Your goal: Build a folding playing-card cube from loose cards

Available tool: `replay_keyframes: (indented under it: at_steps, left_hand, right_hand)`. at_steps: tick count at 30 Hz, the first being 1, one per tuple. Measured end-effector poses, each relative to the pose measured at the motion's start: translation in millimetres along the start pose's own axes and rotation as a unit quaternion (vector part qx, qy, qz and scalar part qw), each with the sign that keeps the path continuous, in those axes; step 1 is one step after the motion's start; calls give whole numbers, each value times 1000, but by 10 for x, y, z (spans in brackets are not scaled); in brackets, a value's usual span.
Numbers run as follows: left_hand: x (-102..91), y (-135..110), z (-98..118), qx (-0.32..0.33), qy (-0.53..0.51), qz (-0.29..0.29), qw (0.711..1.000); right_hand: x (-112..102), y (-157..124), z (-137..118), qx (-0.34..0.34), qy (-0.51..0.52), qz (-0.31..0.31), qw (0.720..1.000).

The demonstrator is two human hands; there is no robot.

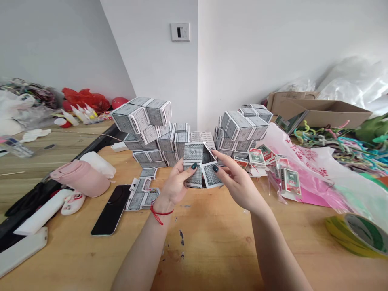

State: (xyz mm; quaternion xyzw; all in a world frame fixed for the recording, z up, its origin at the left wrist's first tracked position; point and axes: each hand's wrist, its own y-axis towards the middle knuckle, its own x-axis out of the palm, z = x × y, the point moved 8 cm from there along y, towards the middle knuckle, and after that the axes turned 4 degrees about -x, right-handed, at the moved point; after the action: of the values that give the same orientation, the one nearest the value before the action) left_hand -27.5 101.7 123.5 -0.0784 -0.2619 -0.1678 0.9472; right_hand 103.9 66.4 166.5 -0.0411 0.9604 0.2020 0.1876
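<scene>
My left hand [174, 184] and my right hand [238, 182] meet in front of a stack of grey-backed playing cards, each pinching cards between its fingertips. The left hand holds a standing card [194, 176], and the right holds a tilted card [211, 174]. Behind them, cards joined into box-like cubes form a tall structure [141, 121] on the left and another [242, 129] on the right. Several loose cards [139, 196] lie on the wooden table [212, 242] left of my left hand. A red string bracelet [159, 212] circles my left wrist.
A black smartphone [112, 210], pink flask [80, 178] and white items lie left. Wrapped card packs [266, 161], a pink plastic bag [303, 173] and a tape roll [357, 236] lie right. Behind are a cardboard box [318, 111] and colored pipe cleaners [333, 147].
</scene>
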Motion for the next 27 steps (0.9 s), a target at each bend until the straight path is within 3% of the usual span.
replay_keyframes:
  at_steps: [8,13,27]
  left_hand:
    - [-178,30,0,80,0,133,988]
    - [-175,16,27,106,5,148,983]
    - [-215,33,-27,93,-21,160,983]
  right_hand:
    - [32,-2,-25,3,23,-2,1000]
    - [33,-2,-28,2,17,-2,1000]
    - [25,14,-34,-21,-17,-10,1000]
